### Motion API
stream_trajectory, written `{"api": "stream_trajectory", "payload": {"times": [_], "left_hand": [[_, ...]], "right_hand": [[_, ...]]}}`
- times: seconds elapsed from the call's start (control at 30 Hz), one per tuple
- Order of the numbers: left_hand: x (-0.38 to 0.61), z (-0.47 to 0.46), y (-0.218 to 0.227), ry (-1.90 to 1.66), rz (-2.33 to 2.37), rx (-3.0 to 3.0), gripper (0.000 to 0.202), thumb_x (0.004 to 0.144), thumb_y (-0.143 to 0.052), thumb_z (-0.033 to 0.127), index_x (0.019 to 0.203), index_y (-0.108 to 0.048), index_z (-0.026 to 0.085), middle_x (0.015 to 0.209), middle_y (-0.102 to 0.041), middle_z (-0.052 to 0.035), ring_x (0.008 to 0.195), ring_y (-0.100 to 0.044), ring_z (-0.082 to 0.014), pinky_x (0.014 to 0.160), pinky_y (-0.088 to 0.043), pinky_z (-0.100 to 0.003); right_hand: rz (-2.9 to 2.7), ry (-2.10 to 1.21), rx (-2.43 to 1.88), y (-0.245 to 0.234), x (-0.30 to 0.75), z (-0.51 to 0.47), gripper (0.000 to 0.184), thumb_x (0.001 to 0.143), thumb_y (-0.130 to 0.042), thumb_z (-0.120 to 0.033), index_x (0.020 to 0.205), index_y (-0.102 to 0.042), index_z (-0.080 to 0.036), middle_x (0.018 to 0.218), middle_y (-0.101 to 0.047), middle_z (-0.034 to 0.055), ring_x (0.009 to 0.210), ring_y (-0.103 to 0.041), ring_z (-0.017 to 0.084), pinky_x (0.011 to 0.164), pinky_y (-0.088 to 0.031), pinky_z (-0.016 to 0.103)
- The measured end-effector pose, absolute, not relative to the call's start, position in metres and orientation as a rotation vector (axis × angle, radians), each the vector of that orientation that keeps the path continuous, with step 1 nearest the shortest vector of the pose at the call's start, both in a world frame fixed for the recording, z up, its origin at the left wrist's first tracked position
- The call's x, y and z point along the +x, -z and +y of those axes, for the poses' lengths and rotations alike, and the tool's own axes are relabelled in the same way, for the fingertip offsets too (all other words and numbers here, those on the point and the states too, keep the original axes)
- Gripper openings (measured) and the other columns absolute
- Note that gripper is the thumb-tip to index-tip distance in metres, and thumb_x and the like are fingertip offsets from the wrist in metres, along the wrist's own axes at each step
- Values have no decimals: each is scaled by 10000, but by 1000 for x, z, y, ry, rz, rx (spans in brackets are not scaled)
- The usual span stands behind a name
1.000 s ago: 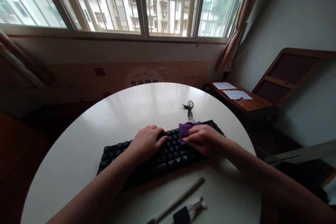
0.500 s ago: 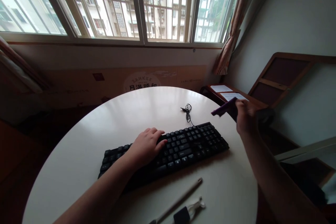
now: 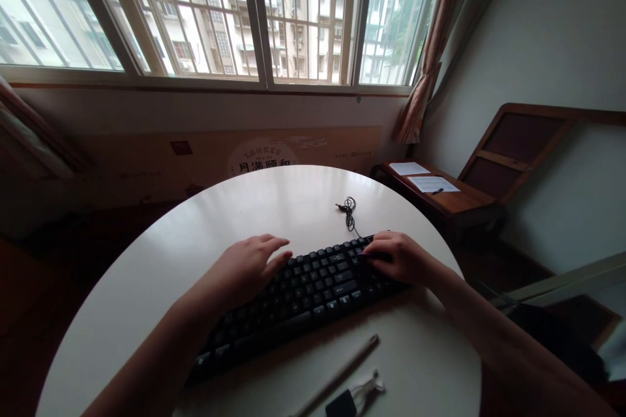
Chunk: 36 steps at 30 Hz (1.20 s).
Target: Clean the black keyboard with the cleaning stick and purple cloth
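A black keyboard lies at a slant across the round white table. Over its left half is my left hand, with the thumb and fingers apart and nothing in them. My right hand is down on the right end of the keyboard, fingers closed. A small dark purple edge shows under its fingertips, part of what looks like a purple cloth; the rest is hidden by the hand. The keyboard's coiled black cable rests just behind its back edge.
Near the table's front lie a pale stick-like tool and a dark block with a white cord. To the right, a wooden chair bears papers and a pen. A barred window is ahead.
My right hand has come in from the right with the purple cloth and down onto the keyboard's right end. My left hand has shifted slightly left and its fingers have lifted.
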<state>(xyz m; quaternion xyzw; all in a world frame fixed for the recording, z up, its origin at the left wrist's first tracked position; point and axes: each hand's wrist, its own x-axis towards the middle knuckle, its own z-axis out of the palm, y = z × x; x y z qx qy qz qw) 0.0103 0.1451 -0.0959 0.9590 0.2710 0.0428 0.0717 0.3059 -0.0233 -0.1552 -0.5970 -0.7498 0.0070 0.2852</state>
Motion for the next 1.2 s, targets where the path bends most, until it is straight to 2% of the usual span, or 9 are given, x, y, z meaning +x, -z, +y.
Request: {"api": "stream_trajectory", "payload": {"times": [0.13,0.3,0.47,0.63,0.9,1.2], "left_hand": [[3,171,100,-197,871,2762,539,940,-278,565,1120,-670,243,1137,-691,-60,1011,-625,-266,848,-463,-349],[10,186,124,-53,830,2647,490,918,-321,548,920,-699,236,948,-718,-52,871,-634,-248,754,-457,-322],[12,185,130,-29,843,2605,469,884,-369,585,941,-689,247,957,-716,-47,875,-630,-251,732,-445,-320],[13,184,126,5,903,2582,452,839,-416,588,965,-693,253,976,-718,-53,879,-633,-260,718,-446,-320],[12,185,128,-2,906,2575,443,838,-416,577,971,-689,255,993,-716,-49,912,-632,-263,755,-451,-324],[12,184,126,8,911,2549,452,830,-423,593,969,-690,256,970,-719,-45,895,-635,-260,745,-457,-322]], "right_hand": [[-1935,-11,-1538,155,302,-24,153,832,-629,-160,942,-724,-210,823,-648,30,753,-608,145,704,-481,261],[-1922,91,-1564,157,288,-20,94,829,-652,-214,874,-734,-204,811,-646,41,756,-596,161,706,-474,286],[-2046,-12,-1503,157,285,-19,131,863,-636,-263,926,-747,-233,819,-658,37,744,-591,150,683,-464,274],[-2061,18,-1515,157,286,-18,155,877,-624,-277,955,-753,-242,805,-657,38,752,-584,157,686,-457,285],[-2037,-13,-1493,156,286,-20,119,842,-623,-207,838,-742,-204,804,-675,44,755,-588,170,706,-476,300],[-2065,73,-1554,159,287,-17,182,891,-601,-256,1009,-739,-262,860,-653,37,780,-593,153,706,-457,272]]}}
